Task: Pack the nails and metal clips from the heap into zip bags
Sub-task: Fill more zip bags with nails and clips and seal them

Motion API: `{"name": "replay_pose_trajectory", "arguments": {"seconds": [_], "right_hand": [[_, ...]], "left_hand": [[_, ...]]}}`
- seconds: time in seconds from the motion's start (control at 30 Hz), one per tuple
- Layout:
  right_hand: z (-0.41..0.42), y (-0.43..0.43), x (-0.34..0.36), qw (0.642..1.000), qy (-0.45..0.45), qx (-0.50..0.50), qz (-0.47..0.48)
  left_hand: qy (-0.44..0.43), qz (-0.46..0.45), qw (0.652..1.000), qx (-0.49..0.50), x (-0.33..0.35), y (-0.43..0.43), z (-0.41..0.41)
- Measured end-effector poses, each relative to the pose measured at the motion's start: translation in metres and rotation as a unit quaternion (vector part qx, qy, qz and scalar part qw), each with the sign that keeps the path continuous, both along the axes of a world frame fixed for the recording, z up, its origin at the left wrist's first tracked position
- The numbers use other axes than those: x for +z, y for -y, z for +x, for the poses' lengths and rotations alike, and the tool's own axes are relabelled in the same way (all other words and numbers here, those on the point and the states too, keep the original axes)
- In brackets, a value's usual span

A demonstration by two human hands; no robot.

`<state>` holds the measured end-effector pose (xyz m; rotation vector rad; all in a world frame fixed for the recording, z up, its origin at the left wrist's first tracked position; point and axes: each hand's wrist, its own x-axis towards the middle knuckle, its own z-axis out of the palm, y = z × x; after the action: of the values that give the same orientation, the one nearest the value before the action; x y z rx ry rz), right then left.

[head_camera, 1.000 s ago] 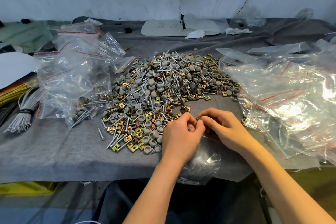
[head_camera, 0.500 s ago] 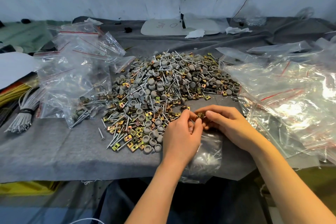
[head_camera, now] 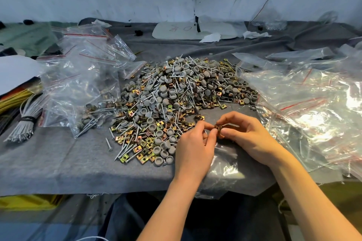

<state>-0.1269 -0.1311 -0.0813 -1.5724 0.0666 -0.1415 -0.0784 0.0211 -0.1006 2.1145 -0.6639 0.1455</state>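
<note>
Your left hand and right hand meet near the front of the grey felt cloth. The fingers of both are curled, and both pinch a small brass-coloured metal clip between thumb and fingertips. I cannot tell whether it is 1 clip or several stacked together. You hold it just above a clear plastic zip bag that lies flat under your wrists and reaches the cloth's front edge. Whether the bag's mouth is open is not clear.

Just beyond your fingers, the heap of silver nails, round grey plastic caps and square brass-coloured clips spreads across the middle of the cloth. Its near fringe comes right up beside your left hand. A few loose clips lie apart from the heap, just beyond your left fingertips.

On your left sits a pile of clear zip bags with red seal lines, and some of them hold nails and clips. On your right is a larger pile of filled clear bags. At the far left, a bundle of grey wires bound with a black band lies on the cloth. A flat white board lies at the back near the wall.
</note>
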Motion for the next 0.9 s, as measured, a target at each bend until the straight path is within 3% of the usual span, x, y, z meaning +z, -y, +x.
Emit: {"name": "replay_pose_trajectory", "arguments": {"seconds": [0.5,0.8,0.9], "right_hand": [[0.0008,-0.0050,-0.0016,0.998,0.025,-0.032,-0.053],[0.0013,-0.0041,-0.0024,0.997,0.010,-0.066,-0.028],[0.0021,-0.0067,0.0005,0.998,-0.016,-0.047,0.030]], "left_hand": [[-0.017,-0.015,1.000,-0.006,0.0008,0.0000,0.0011],[-0.025,-0.048,0.998,-0.024,0.0020,-0.0013,0.0000],[-0.003,-0.036,0.999,-0.021,0.0015,-0.0010,-0.0034]]}}
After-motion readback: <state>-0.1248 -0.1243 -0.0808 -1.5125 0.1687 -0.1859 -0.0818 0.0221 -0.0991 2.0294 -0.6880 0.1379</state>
